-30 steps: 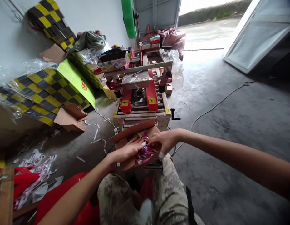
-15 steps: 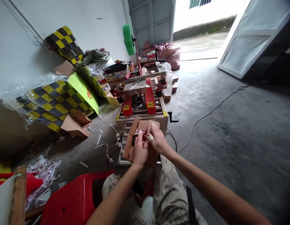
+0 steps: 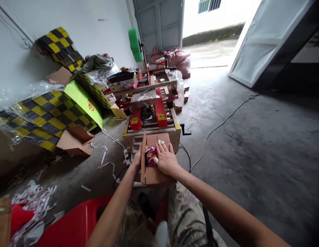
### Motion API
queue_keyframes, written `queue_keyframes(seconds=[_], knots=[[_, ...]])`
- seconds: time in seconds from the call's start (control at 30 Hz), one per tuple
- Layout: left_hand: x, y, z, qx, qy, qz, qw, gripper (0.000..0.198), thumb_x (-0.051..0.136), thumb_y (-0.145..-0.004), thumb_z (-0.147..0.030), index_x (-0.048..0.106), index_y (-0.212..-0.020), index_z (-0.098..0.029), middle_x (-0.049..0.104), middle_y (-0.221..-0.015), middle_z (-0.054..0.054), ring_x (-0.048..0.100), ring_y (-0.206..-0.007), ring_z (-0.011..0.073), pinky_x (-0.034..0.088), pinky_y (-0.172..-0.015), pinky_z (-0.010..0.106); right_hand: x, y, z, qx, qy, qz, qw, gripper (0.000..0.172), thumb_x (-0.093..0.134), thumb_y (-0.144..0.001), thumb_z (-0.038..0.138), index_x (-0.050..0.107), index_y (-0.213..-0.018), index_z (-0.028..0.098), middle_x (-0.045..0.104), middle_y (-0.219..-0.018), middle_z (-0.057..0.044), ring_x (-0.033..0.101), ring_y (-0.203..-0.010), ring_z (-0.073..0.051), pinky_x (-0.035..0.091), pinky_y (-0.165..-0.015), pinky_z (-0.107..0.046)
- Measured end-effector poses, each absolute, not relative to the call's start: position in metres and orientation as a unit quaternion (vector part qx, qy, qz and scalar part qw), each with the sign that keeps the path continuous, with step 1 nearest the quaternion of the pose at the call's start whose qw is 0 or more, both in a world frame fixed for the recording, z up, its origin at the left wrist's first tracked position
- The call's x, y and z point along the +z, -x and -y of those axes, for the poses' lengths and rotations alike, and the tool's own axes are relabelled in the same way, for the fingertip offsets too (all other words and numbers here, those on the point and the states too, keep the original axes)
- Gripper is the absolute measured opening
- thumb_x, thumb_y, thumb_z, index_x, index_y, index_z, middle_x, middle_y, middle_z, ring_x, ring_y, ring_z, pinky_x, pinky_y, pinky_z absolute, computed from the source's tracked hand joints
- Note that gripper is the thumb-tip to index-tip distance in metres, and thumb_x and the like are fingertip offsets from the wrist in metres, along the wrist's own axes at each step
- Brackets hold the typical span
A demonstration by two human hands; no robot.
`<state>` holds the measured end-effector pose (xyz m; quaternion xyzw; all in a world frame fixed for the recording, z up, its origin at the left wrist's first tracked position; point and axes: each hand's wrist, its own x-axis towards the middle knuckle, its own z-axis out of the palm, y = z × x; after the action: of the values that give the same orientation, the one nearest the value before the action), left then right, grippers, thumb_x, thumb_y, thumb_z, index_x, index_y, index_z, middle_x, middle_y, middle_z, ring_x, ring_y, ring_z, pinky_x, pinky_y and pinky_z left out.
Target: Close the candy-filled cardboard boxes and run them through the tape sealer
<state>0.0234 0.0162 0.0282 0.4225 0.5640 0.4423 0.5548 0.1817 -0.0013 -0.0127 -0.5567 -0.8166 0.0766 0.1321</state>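
An open cardboard box (image 3: 155, 177) sits just below the centre of the frame, with pink-and-red wrapped packets (image 3: 150, 156) showing through its opening. Its left flap stands upright, while the far and near flaps lie folded inward. The right hand (image 3: 166, 160) lies flat on the box's right side, fingers extended and grasping nothing, with white wrapping on some fingertips; its thumb reaches over the packets. The left hand (image 3: 137, 160) rests against the outside of the upright flap; its fingers are partly hidden, so I cannot tell whether it grips.

Rollers (image 3: 136, 140) show beside the box, leading up to a machine with red side guards (image 3: 161, 113) at the centre and a black crank (image 3: 184, 130) on its right. A green roll (image 3: 135, 44) hangs at upper centre. Black-and-yellow checkered cartons (image 3: 48, 113) fill the left, a red plastic stool (image 3: 71, 224) the lower left, and a grey cable (image 3: 216, 128) crosses the floor at right.
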Motion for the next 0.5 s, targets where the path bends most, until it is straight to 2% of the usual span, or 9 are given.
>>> queue_keyframes(seconds=[0.07, 0.1, 0.23, 0.3, 0.4, 0.5], knots=[[0.007, -0.038, -0.023, 0.397, -0.452, -0.553, 0.576, 0.062, 0.020, -0.094, -0.052, 0.047, -0.132, -0.011, 0.042, -0.142, 0.011, 0.028, -0.136, 0.0291, 0.027, -0.111, 0.046, -0.012, -0.180, 0.001, 0.085, 0.563, 0.813, 0.125, 0.062, 0.036, -0.093, 0.042, 0.027, -0.144, 0.008, 0.017, -0.149, -0.015, 0.012, -0.138, -0.029, 0.003, -0.106, -0.065], [0.000, -0.045, -0.023, 0.383, -0.479, -0.562, 0.555, 0.063, 0.019, -0.094, -0.053, 0.046, -0.133, -0.011, 0.040, -0.143, 0.010, 0.028, -0.136, 0.0288, 0.027, -0.111, 0.045, -0.011, -0.178, 0.001, 0.088, 0.565, 0.812, 0.118, 0.061, 0.035, -0.092, 0.041, 0.026, -0.144, 0.009, 0.015, -0.150, -0.015, 0.011, -0.138, -0.030, 0.004, -0.103, -0.068], [-0.006, -0.060, -0.015, 0.337, -0.596, -0.626, 0.374, 0.058, 0.037, -0.092, -0.043, 0.032, -0.142, -0.014, 0.006, -0.155, 0.006, 0.014, -0.141, 0.0242, 0.014, -0.115, 0.036, -0.005, -0.175, 0.000, 0.094, 0.564, 0.817, 0.074, 0.057, 0.032, -0.090, 0.028, 0.028, -0.143, 0.010, 0.011, -0.151, -0.014, 0.006, -0.138, -0.031, 0.011, -0.097, -0.074], [-0.002, -0.063, -0.012, 0.267, -0.642, -0.649, 0.307, 0.058, 0.038, -0.092, -0.040, 0.029, -0.144, -0.017, -0.003, -0.155, 0.005, 0.017, -0.140, 0.0268, 0.017, -0.114, 0.038, -0.001, -0.177, -0.002, 0.108, 0.558, 0.821, 0.058, 0.058, 0.034, -0.086, 0.024, 0.030, -0.143, 0.010, 0.010, -0.151, -0.016, 0.006, -0.138, -0.032, 0.013, -0.097, -0.073], [0.004, -0.067, -0.010, 0.181, -0.676, -0.670, 0.250, 0.055, 0.029, -0.094, -0.041, 0.027, -0.145, -0.020, -0.003, -0.155, 0.005, 0.024, -0.138, 0.0302, 0.025, -0.111, 0.041, 0.005, -0.185, -0.004, 0.158, 0.535, 0.829, 0.051, 0.068, 0.042, -0.080, 0.026, 0.026, -0.144, 0.007, 0.006, -0.150, -0.019, 0.004, -0.138, -0.034, 0.015, -0.097, -0.072], [0.009, -0.071, -0.008, 0.168, -0.672, -0.679, 0.244, 0.055, 0.025, -0.094, -0.044, 0.024, -0.146, -0.025, -0.002, -0.155, 0.002, 0.027, -0.136, 0.0305, 0.028, -0.109, 0.041, 0.012, -0.200, -0.005, 0.234, 0.506, 0.828, 0.069, 0.090, 0.054, -0.070, 0.026, 0.011, -0.146, 0.003, 0.000, -0.150, -0.020, -0.001, -0.139, -0.032, 0.015, -0.100, -0.068]])
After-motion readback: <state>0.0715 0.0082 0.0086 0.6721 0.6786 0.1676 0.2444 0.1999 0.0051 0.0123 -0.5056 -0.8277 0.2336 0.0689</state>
